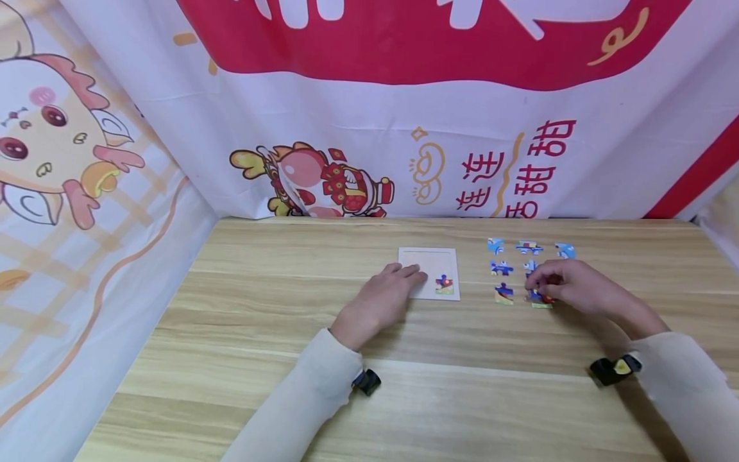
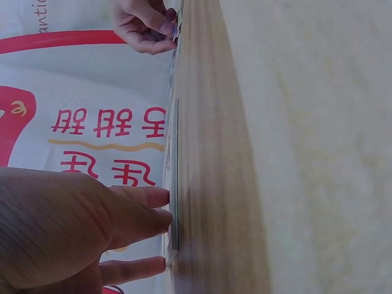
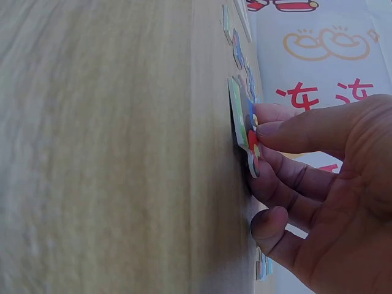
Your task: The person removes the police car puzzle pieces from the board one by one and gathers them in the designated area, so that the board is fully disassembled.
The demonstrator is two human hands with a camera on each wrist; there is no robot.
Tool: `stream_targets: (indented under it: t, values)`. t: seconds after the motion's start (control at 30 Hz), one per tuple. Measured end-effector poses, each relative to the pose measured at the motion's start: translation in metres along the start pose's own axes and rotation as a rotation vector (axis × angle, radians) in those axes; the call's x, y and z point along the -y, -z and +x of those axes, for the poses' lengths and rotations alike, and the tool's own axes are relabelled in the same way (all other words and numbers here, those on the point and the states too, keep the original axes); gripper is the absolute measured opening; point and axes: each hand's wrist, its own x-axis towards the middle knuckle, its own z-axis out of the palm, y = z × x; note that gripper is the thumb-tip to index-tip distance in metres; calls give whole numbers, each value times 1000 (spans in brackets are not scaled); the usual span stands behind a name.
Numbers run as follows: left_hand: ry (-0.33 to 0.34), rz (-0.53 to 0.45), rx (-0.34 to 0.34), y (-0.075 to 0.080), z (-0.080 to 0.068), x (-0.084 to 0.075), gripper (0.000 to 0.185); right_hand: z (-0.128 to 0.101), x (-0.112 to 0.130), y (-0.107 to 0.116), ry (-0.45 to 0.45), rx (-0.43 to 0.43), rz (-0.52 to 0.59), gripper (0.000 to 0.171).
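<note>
My left hand (image 1: 382, 300) rests its fingertips on the left side of a white puzzle board (image 1: 434, 258). A puzzle piece (image 1: 444, 285) lies in the board's lower right corner. In the left wrist view the fingers (image 2: 138, 218) reach to the board's edge, fairly straight. To the right, my right hand (image 1: 571, 287) pinches a puzzle piece (image 3: 239, 116) with green, red and blue print between thumb and fingers. That piece tilts, one edge raised from the table in the right wrist view.
Several loose puzzle pieces lie around the right hand, among them a bridge-shaped one (image 1: 528, 247), a blue corner (image 1: 495, 245) and a brown-and-blue piece (image 1: 503, 294). The wooden table (image 1: 462, 398) ends at a printed curtain (image 1: 346, 115) behind, with another cloth (image 1: 86, 212) at left.
</note>
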Motion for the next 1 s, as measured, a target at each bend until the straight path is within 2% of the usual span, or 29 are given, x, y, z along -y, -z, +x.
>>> stream_targets:
  t: [0.23, 0.37, 0.6, 0.77, 1.0]
  values:
    - [-2, 5, 1, 0, -1, -1, 52, -1, 4, 1, -23, -12, 12, 21]
    - [-1, 5, 3, 1, -1, -1, 53, 1, 13, 0, 8, -28, 17, 17]
    - [-4, 18, 4, 0, 0, -2, 55, 14, 37, -10, 103, -47, 30, 11]
    - [-1, 14, 5, 0, 0, -2, 56, 28, 59, -17, 137, -38, 12, 11]
    - [-5, 22, 0, 0, -1, 0, 60, 46, 88, -28, 171, 0, 54, 16]
